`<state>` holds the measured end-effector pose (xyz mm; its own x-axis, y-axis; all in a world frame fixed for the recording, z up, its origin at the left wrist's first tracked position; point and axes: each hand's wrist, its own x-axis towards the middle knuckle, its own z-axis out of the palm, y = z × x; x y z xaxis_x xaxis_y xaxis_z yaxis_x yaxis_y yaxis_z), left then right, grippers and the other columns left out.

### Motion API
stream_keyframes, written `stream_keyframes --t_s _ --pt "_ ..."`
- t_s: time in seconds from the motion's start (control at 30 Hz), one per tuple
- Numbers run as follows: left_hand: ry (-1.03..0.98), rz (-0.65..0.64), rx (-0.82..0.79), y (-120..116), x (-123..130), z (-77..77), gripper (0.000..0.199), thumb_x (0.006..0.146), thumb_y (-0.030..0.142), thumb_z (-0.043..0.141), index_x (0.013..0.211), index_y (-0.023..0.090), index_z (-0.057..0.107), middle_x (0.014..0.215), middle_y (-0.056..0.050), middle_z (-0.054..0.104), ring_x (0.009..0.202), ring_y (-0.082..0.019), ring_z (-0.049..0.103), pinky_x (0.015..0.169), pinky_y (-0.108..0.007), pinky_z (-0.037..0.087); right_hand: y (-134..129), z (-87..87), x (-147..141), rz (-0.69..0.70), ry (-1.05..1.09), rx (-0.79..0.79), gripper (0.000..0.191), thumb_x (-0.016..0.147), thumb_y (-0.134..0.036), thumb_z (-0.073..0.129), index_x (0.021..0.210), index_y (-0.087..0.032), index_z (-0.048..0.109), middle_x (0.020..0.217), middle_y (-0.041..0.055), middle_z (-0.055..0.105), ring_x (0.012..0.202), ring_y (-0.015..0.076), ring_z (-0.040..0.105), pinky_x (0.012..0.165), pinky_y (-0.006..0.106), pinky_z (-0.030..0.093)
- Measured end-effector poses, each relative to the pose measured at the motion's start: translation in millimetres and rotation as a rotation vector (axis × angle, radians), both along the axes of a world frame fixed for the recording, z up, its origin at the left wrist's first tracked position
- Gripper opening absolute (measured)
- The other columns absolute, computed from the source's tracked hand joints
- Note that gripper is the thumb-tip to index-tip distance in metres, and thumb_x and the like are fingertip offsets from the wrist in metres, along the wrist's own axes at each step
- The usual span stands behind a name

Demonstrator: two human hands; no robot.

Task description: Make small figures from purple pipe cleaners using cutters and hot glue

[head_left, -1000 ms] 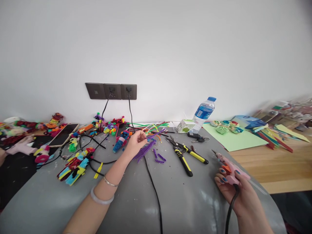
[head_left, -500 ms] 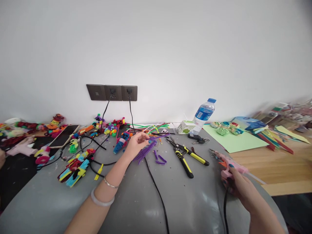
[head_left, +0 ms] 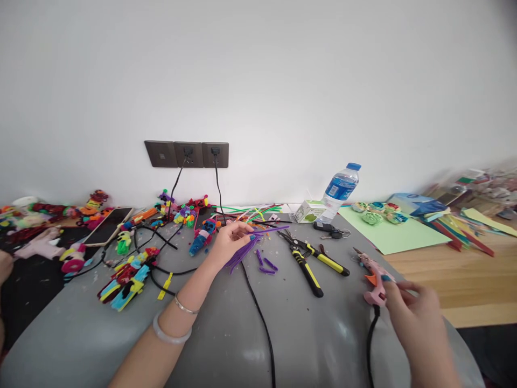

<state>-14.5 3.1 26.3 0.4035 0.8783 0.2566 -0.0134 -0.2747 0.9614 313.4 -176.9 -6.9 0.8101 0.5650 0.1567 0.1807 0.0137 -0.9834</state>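
My left hand is closed, pinching a thin purple pipe cleaner that sticks out to the right. Under its fingers lies a bunch of purple pipe cleaners, partly hidden by the hand. Several short bent purple pieces rest just right of the bunch. At the right side a pink glue gun lies on the grey table, its nozzle pointing away and a black cord running from its handle. My right hand is at the gun's rear, thumb by its body, fingers loose and apart, not wrapped round the handle.
Yellow-and-black pliers lie spread mid-table. Behind stand a water bottle and a small box, beside keys. Colourful pipe-cleaner figures, a phone and cords fill the left. Another person's hand shows at the left edge.
My right hand has loosened from the glue gun's handle and drawn back to the right, leaving the gun on the table. My left hand still holds the purple pipe cleaner.
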Motion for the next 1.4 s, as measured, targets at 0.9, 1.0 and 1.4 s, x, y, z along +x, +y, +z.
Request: stream_keyframes --t_s 0.9,1.0,1.4 --pt "0.106 -0.085 -0.069 2.6 2.5 -16.6 0.015 0.076 0.023 0.066 0.090 0.015 0.065 0.083 -0.002 0.062 0.071 -0.013 0.055 0.066 -0.023 0.042 114.6 12.4 -108.6 0.744 -0.572 0.198 0.010 0.090 -0.018 0.055 0.088 -0.022 0.064 0.080 0.0036 0.060 0.069 0.0167 0.052 0.061 0.028 0.040" --pt "0.099 -0.086 -0.077 3.3 2.3 -17.3 0.015 0.076 0.023 0.067 0.089 0.015 0.066 0.082 -0.002 0.062 0.072 -0.013 0.055 0.066 -0.023 0.041 113.7 12.2 -109.3 0.745 -0.570 0.177 0.010 0.090 -0.018 0.054 0.087 -0.021 0.064 0.080 0.0035 0.060 0.068 0.0164 0.051 0.061 0.028 0.039" --pt "-0.013 -0.044 -0.181 1.3 4.0 -12.9 0.019 0.071 0.029 0.075 0.083 0.015 0.066 0.080 -0.002 0.065 0.072 -0.013 0.057 0.069 -0.024 0.042 113.1 12.7 -111.6 0.804 -0.527 0.111 0.010 0.087 -0.019 0.053 0.084 -0.021 0.063 0.075 0.0017 0.056 0.065 0.0153 0.047 0.060 0.027 0.037"
